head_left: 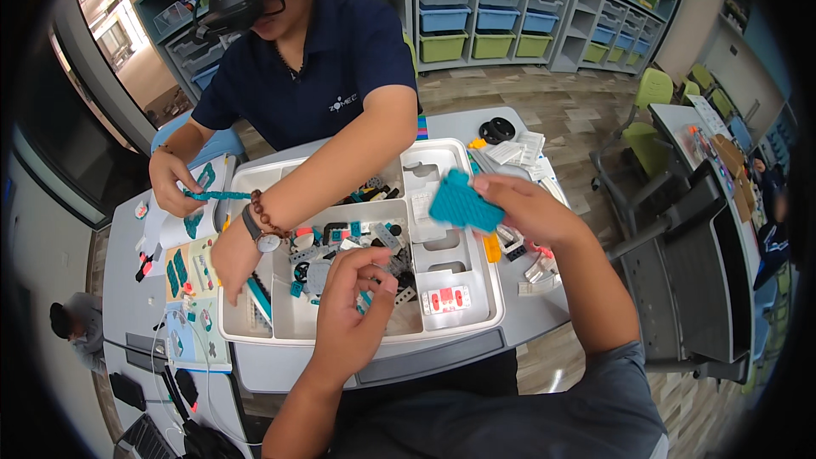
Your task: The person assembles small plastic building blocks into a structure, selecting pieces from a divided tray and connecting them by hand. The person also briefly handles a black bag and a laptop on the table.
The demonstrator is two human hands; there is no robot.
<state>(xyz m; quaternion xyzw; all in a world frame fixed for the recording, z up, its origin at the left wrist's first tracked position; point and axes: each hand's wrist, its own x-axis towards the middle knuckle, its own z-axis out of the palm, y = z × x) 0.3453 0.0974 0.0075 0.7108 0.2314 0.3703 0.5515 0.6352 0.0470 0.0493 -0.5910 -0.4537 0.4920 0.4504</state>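
Note:
In my right hand I hold a teal building-block plate by its right edge, above the right side of the tray. My left hand hovers over the middle compartment, fingers bent and apart, with nothing visible between them. The white sorting tray beneath is full of loose grey, black, teal and white building pieces. A red-and-white piece sits in its right front section. Across the table, a co-worker's one hand grips a thin teal strip; the other reaches to the left compartment.
An open picture booklet lies left of the tray. Loose white pieces and a black wheel are at the table's far right. The co-worker's forearm crosses over the tray. Cables trail at the near left.

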